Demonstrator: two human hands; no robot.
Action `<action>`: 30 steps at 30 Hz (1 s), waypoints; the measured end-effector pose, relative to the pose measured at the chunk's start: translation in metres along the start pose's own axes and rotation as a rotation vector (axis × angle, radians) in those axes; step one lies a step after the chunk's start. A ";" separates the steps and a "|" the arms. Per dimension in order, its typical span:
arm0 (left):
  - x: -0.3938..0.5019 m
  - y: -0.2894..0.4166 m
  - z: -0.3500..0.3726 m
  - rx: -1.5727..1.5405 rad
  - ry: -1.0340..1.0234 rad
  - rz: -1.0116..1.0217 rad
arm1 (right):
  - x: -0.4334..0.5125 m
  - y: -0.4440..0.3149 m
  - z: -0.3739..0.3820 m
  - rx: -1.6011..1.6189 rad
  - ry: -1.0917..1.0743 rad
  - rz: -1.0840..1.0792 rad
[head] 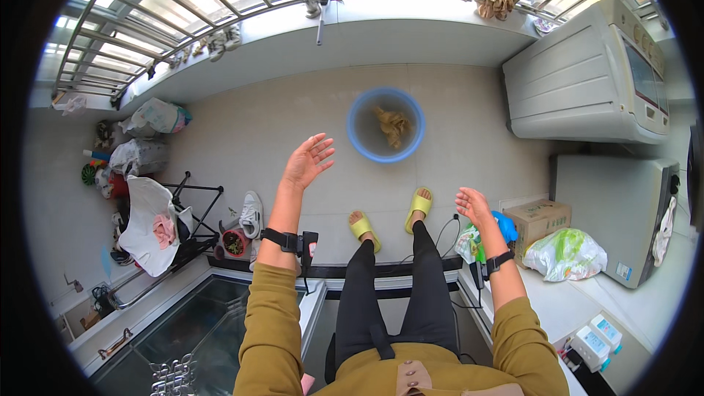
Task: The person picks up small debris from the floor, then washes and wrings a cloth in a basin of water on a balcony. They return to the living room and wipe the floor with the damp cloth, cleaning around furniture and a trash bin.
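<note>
My left hand [308, 162] is raised in the air with its fingers apart and nothing in it. To the right of it, a blue-rimmed plastic tub [356, 140] stands on the tiled floor, and a crumpled brown cloth [392, 127] lies inside. My right hand [472, 204] hangs above the floor on the other side, also bare, fingers slightly spread. It is nearest to a blue plastic bag [505, 226] and a cardboard box [537, 224]. Neither hand touches the tub.
A white washing machine [583, 77] and a grey cabinet-like appliance [608, 209] stand at right. At left are a folding chair [146, 214], white sneakers [251, 214], a potted plant [235, 243] and plastic bags [157, 118]. A raised door track [324, 271] and a cable [448, 225] lie by my legs.
</note>
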State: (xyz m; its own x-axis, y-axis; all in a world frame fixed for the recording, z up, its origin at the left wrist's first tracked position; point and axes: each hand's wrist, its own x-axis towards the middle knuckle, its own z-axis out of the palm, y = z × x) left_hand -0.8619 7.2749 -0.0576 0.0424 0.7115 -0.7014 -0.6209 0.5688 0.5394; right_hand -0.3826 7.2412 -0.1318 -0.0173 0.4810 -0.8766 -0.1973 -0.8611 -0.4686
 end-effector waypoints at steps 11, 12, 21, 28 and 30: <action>0.245 -0.089 -0.038 -0.054 0.134 -0.018 | 0.254 -0.024 0.088 -0.257 -0.115 0.021; 0.265 -0.102 -0.044 -0.088 0.144 -0.019 | 0.276 -0.018 0.093 -0.261 -0.149 0.025; 0.385 -0.211 -0.066 -0.561 0.365 -0.164 | 0.427 0.023 0.136 -0.461 -0.075 -0.110; 0.400 -0.294 -0.053 -0.723 0.398 -0.449 | 0.496 0.035 0.144 -0.585 0.058 -0.332; 0.405 -0.309 -0.051 -0.759 0.391 -0.453 | 0.510 0.051 0.150 -0.574 0.105 -0.327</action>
State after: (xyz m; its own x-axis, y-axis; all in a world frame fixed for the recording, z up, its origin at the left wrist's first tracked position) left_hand -0.6928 7.3666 -0.5317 0.2240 0.2246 -0.9484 -0.9560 0.2397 -0.1690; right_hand -0.5482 7.4674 -0.5862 0.0561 0.7389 -0.6715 0.3769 -0.6385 -0.6710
